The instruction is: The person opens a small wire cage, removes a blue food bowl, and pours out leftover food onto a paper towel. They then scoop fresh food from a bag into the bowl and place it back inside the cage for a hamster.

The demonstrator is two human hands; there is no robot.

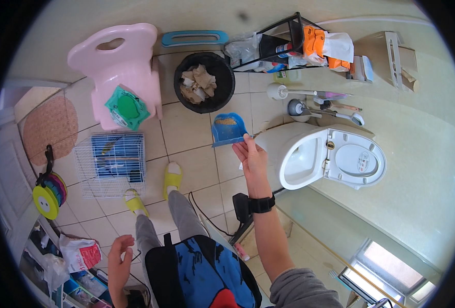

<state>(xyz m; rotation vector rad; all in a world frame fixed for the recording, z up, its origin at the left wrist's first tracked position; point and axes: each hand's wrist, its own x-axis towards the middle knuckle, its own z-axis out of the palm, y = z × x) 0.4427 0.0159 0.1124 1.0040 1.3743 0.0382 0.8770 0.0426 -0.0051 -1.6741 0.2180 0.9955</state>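
My right hand [253,159] grips the edge of a small blue plastic tray [227,133], level with the front of the toilet bowl. A patch of tan grain-like bits [226,121] lies in it. My left hand [120,258] holds nothing, its fingers apart, low on the left beside my leg. Beyond my feet stands a white wire cage [110,165] with a blue base. A small yellowish shape [108,148] shows through its bars, too small to name surely.
A black waste bin [227,94] holds crumpled paper. The toilet [302,161] has its lid raised, with brushes beside it. A pink plastic chair [129,57] bears a green wipes pack [128,107]. A black cable [208,215] runs across the floor by my leg.
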